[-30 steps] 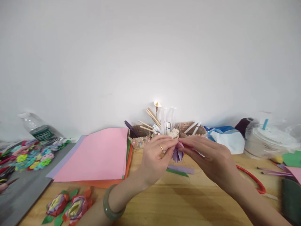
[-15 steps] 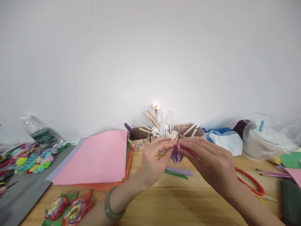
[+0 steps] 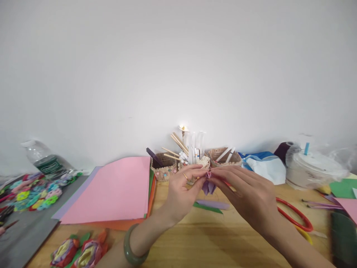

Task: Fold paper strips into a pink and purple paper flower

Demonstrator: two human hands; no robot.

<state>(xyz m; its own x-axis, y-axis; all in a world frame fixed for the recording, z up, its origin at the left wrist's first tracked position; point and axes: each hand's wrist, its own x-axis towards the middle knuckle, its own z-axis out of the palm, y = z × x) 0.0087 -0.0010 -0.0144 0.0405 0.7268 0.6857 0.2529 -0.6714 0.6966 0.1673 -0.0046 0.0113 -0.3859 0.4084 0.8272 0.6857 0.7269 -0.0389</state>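
Between my hands, above the wooden table, is a small purple folded-paper flower (image 3: 208, 187) with a pink folded tip at its top. My left hand (image 3: 182, 190), wearing a ring and a bangle, pinches the flower's left side between thumb and fingers. From the other side my right hand (image 3: 247, 190) pinches it, its fingers stretched together over the top. The fingertips of both hands almost meet at the pink tip and hide part of it. Below them a purple paper strip (image 3: 214, 204) and a green paper strip (image 3: 208, 208) lie on the table.
Coloured paper sheets (image 3: 108, 190) are stacked at left, with paper flowers (image 3: 89, 255) in front. Woven baskets (image 3: 164, 173) with sticks and pens stand by the wall. Red-handled scissors (image 3: 295, 214) lie right, near a lidded cup (image 3: 315, 167). A bottle (image 3: 44, 160) leans far left.
Both hands stay pinched on the paper flower, with only slight finger movement. The whole view has shifted a little, so most things sit slightly further left.
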